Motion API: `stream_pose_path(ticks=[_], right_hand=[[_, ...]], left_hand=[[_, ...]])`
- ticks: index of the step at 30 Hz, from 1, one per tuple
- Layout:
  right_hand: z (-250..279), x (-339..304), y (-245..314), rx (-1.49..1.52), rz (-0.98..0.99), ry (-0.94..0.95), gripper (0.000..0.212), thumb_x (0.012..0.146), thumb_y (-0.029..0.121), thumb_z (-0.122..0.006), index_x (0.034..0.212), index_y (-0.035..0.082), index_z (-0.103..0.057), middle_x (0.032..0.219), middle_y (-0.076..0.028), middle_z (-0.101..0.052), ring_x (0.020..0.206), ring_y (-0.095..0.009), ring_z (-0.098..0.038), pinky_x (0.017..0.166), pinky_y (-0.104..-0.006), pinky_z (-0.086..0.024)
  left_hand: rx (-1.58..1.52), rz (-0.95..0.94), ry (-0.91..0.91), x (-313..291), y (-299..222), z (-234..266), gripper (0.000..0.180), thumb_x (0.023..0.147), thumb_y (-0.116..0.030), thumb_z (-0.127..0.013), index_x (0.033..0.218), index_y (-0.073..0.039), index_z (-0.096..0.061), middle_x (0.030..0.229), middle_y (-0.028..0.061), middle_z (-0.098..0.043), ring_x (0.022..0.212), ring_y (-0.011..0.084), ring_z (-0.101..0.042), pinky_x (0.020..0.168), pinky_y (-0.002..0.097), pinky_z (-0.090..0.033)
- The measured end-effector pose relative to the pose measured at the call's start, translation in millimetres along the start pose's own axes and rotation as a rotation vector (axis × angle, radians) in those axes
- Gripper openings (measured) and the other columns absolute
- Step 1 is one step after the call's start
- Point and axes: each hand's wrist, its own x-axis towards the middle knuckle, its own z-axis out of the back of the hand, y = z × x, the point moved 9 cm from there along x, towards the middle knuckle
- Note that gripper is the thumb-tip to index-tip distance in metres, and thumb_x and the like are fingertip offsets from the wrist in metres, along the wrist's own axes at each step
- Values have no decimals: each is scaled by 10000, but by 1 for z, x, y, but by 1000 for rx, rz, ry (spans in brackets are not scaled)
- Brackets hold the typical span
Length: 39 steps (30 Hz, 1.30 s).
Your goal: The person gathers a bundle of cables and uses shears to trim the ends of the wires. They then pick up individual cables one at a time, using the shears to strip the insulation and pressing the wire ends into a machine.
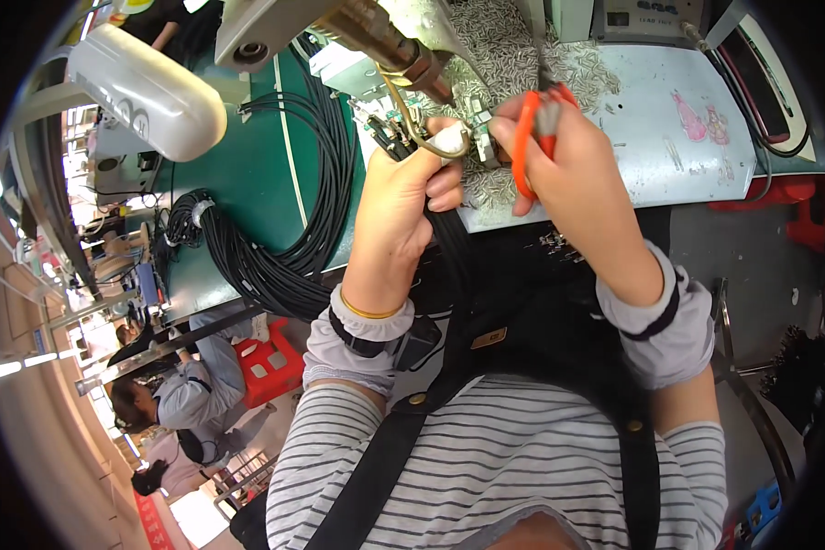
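My left hand [399,202] is closed around a bundle of black cables [449,240] that hangs toward my lap. Cable ends with small metal connectors [376,119] stick out beyond its fingers, and a white wrap [451,137] covers the thumb. Facing it, my right hand [573,156] has its fingers curled through the handles of orange-handled scissors [524,137], whose dark blades point away from me. Its fingertips are beside a small silvery connector piece [483,136] between the two hands; whether they pinch it, I cannot tell. A bent brass-coloured tube [412,124] passes close to my left thumb.
A machine nozzle [412,69] hangs just above my hands. Many small metal pins [495,37] lie heaped on the pale work plate [678,170]. Coiled black cable [257,266] covers part of the green table [234,165] at left. Farther left, a person sits near a red stool [270,362].
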Motion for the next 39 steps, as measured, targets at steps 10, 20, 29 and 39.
stream_pose_path(ticks=[10,20,29,39], right_hand=[[-5,13,0,73,-16,60,131,826,135,-508,800,7,-492,546,17,-407,364,-52,-365,338,-196,-304],[-5,13,0,70,-33,88,99,825,97,-482,829,-2,-486,559,11,-415,362,-54,-365,342,-191,-296],[-6,-3,9,125,-33,130,104,834,108,-485,834,4,-472,584,8,-428,366,-56,-373,345,-181,-297],[10,-41,24,-25,162,17,97,818,90,-543,848,5,-507,588,12,-442,429,-45,-404,379,-177,-330]], left_hand=[[54,103,131,11,-5,0,134,760,-42,-595,846,-2,-501,639,26,-486,419,34,-333,362,167,-249],[37,37,104,8,-7,-3,139,757,-37,-594,851,5,-501,634,30,-489,421,35,-336,359,164,-249],[43,17,99,-8,-5,-8,142,769,-36,-574,887,25,-524,644,26,-483,460,62,-365,407,192,-292],[345,-164,-36,-53,0,-12,213,803,-41,-545,1002,36,-540,753,65,-565,638,136,-547,591,229,-446]])
